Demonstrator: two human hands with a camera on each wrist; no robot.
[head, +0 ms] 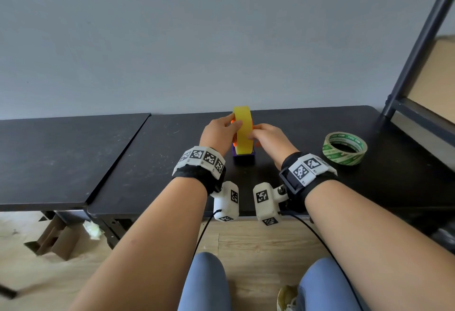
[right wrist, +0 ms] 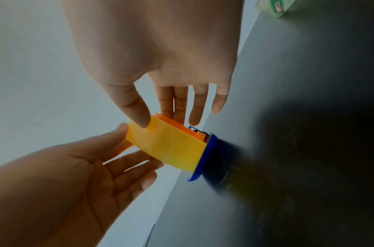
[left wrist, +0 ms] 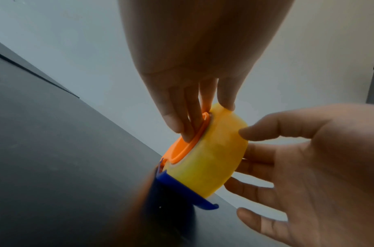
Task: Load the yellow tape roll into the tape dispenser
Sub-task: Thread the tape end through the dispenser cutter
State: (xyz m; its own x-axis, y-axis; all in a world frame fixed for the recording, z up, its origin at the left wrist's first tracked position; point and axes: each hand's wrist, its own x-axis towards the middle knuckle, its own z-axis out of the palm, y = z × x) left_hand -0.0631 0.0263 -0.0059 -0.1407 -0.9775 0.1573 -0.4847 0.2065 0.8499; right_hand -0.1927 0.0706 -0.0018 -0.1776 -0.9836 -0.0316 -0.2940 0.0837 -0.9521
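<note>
The yellow tape roll (head: 242, 130) stands on edge in the blue dispenser (head: 243, 158) on the black table (head: 152, 160). An orange hub (left wrist: 182, 147) fills the roll's core and sticks out on both sides. My left hand (head: 231, 127) holds the roll from the left, fingers against the hub and thumb on the roll's rim, as the left wrist view shows (left wrist: 202, 117). My right hand (head: 254, 133) holds it from the right; its thumb lies on the yellow band (right wrist: 171, 147) and its fingers on the hub's other side (right wrist: 175, 124). The roll's lower part sits inside the dispenser (right wrist: 205, 158).
A green-printed tape roll (head: 344, 148) lies flat on the table to the right. A dark metal shelf frame (head: 418, 47) rises at the far right. A second black table (head: 61, 158) adjoins on the left. The grey wall stands close behind the dispenser.
</note>
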